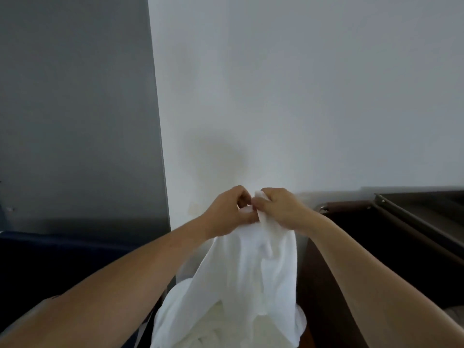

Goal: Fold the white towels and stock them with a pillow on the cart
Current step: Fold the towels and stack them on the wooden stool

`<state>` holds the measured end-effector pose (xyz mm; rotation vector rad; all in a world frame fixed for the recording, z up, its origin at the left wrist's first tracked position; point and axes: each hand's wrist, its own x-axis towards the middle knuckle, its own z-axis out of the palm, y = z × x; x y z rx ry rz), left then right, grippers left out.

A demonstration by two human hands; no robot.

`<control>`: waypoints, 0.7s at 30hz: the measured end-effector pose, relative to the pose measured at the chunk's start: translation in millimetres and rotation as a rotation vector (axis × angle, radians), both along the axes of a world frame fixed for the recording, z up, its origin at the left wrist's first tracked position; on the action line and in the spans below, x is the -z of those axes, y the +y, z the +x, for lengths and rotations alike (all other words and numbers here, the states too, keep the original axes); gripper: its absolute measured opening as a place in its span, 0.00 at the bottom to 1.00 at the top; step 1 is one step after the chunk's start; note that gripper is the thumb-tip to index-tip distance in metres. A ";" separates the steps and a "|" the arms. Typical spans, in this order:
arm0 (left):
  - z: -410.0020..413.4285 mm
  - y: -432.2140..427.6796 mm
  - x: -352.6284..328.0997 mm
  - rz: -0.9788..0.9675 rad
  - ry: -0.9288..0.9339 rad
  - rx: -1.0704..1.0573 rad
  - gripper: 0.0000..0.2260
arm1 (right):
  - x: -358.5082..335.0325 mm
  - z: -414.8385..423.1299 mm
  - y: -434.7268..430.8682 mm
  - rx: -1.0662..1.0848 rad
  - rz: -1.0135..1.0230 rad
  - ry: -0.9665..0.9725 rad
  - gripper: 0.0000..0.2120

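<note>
The head-worn camera looks forward and slightly down along two bare forearms that reach out from the bottom corners and meet near the middle of the view; the left hand (229, 210) and the right hand (278, 209) are raised side by side, almost touching, knuckles toward the wall. Both hands grasp the top edge of a white towel (241, 277); the left hand's fingers are curled over a bunched bit of cloth against the thumb, and the right hand pinches a small corner that pokes up above its fingers. From that shared grip the towel hangs straight down between the forearms in loose, soft folds, widening as it falls; its lower part spreads over a heap of more white cloth (216, 332) at the bottom edge (what holds that heap cannot be made out).

Behind the hands stands a plain white wall (301, 96); to its left is a flat grey panel (75, 109), with something dark blue (62, 252) low beneath it. On the right, near the right forearm, sits a dark brown piece of furniture (371, 234) with a metal-edged frame along its top.
</note>
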<state>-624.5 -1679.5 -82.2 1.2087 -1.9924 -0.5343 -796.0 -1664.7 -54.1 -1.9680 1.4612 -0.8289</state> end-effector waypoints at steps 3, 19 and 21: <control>14.6 3.8 36.7 0.157 -0.056 0.030 0.10 | -21.9 -9.2 2.2 0.164 -0.176 -0.073 0.13; 19.8 15.3 -29.0 0.468 0.400 -0.022 0.13 | -26.3 -10.8 10.0 -0.141 0.011 0.064 0.03; 14.1 16.3 -44.7 0.533 0.428 0.120 0.09 | -11.9 4.5 18.0 -0.265 0.062 -0.001 0.06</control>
